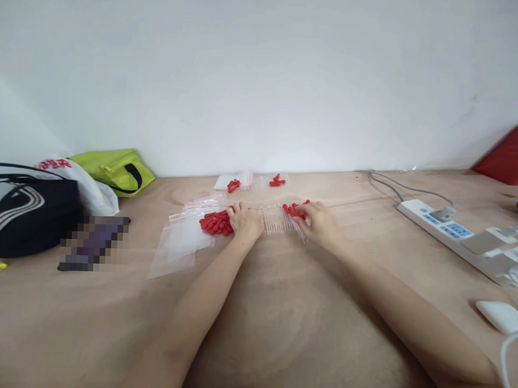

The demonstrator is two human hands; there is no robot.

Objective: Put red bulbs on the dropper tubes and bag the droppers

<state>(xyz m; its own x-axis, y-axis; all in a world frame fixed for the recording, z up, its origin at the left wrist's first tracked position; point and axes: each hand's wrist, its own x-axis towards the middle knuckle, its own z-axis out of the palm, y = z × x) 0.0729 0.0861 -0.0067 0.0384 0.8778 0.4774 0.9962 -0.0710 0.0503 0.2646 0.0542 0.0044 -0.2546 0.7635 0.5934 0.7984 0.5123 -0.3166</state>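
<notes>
My left hand reaches over the right edge of a pile of small red bulb-shaped pieces. Its fingers are bent down among them; what they pinch is hidden. Between the hands, thin clear tubes lie side by side in a row. At the row's right end, my right hand has thumb and fingers closed at a red bulb, which looks gripped. More red bulbs sit along the tubes' far ends there. A slanted clear tube shows just below the right fingertips.
Flat clear zip bags overlap left of the pile. Two small bags with red pieces lie near the wall. Bags and a blurred dark flat object are at left. A power strip with plugs and cables stands right.
</notes>
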